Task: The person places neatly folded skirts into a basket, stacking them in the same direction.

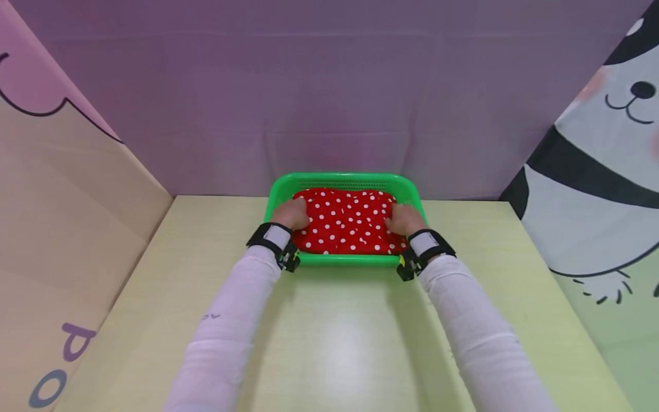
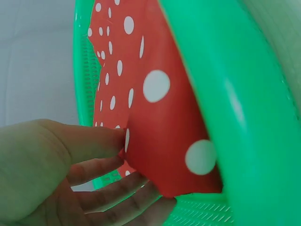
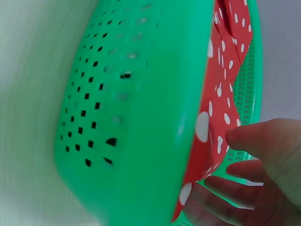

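A red cloth (image 1: pixel 350 223) with white polka dots lies spread inside a green plastic basket (image 1: pixel 350 260), reaching close to its front rim. At the cloth's left edge, my left hand (image 1: pixel 291 214) pinches it; the left wrist view shows the thumb on the fabric (image 2: pixel 155 127) and the other fingers along its lower border. On the opposite side my right hand (image 1: pixel 405 220) pinches the right edge, thumb on the dotted surface (image 3: pixel 216 127) and fingers curled at the border. Part of the basket's floor is hidden under the cloth.
The basket stands at the back of a pale wooden table (image 1: pixel 345 343), in front of a purple backdrop (image 1: pixel 340 103). Printed cloth panels flank the table, a panda panel (image 1: pixel 607 189) on the right and a beige one (image 1: pixel 67 200) on the left.
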The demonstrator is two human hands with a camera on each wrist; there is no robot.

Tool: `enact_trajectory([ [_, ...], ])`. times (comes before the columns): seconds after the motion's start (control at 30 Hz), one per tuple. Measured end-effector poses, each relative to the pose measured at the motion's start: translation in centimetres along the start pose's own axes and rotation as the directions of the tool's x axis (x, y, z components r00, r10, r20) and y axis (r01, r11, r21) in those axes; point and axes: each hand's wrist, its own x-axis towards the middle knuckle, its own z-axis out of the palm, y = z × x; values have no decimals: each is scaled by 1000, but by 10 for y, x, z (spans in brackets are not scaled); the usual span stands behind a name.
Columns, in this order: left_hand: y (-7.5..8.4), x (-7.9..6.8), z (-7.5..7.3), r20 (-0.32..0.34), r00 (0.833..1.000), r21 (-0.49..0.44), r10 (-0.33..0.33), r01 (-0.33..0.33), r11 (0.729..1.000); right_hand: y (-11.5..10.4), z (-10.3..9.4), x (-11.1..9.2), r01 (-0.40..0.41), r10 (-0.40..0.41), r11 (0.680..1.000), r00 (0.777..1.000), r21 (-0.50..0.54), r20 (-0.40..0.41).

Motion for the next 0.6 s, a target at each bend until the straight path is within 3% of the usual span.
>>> enact_trajectory([
  [0.27,-5,-1,1,52,998,-33,26,-24,999,1,1,-3,28,-28,1000,999,10,18],
  [0.6,-10,-11,1,-41,992,-41,121,-123,992,7,-7,-16,110,-105,994,983,26,-153],
])
